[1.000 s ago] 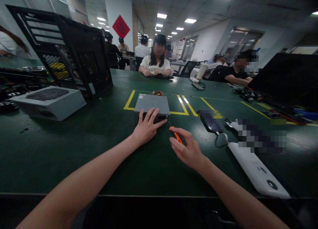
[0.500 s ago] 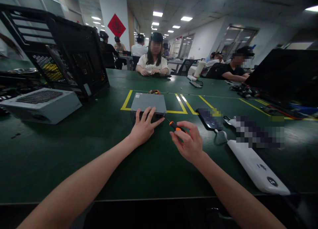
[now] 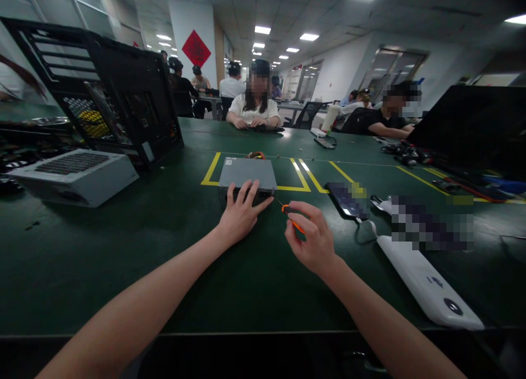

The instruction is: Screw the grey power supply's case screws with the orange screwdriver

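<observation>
Mid-frame, the right hand (image 3: 311, 242) has tilted its gripped screwdriver (image 3: 292, 219) (orange handle) upward; the left hand (image 3: 241, 212) stays spread on the grey box (image 3: 247, 173).

no readable text anywhere, red diamond sign (image 3: 196, 48) on the far pillar carries a dark character, too blurred to read, small label on grey metal box (image 3: 247, 174) perhaps printed, illegible
</observation>
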Motion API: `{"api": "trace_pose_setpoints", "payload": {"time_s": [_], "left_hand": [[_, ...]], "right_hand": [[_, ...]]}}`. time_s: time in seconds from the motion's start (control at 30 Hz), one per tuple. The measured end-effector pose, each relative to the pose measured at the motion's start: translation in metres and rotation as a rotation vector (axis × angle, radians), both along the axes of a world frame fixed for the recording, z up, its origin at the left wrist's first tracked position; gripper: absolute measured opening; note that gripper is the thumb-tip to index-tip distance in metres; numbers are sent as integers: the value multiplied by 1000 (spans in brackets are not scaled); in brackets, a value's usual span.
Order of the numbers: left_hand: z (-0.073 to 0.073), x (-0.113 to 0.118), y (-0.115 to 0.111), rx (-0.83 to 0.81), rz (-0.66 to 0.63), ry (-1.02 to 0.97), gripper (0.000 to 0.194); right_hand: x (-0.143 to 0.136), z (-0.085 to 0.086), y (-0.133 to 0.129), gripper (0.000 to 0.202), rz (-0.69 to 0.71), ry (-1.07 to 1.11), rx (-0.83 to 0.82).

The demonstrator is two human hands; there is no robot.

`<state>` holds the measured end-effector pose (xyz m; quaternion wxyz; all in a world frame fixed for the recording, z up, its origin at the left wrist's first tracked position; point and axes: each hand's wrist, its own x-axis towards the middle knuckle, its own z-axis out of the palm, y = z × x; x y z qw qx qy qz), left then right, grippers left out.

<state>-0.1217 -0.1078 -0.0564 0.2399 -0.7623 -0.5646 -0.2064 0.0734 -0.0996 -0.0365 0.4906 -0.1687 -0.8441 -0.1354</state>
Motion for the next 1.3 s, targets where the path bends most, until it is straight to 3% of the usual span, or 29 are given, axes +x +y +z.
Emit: {"api": "trace_pose_setpoints", "payload": {"time_s": [0.2, 0.37, 0.5, 0.67, 0.8, 1.3], "left_hand": [[0, -2, -1, -1, -7, -1, 59], [0, -1, 0, 6, 2, 1, 57], [-1, 0, 1, 10, 6, 1, 57], [0, 0, 0, 0, -3, -6, 56], [0, 0, 0, 3, -3, -3, 56], [-1, -1, 1, 5, -11, -14, 56]], "right_hand": [[0, -2, -1, 47, 35, -24, -4], [-2, -2, -3, 46, -30, -26, 32], [-2, -3, -3, 55, 29, 37, -32], [-3, -2, -3, 48, -23, 11, -18], [-3, -1, -3, 52, 41, 38, -57], [-4, -2, -4, 50, 13, 18, -41]]}}
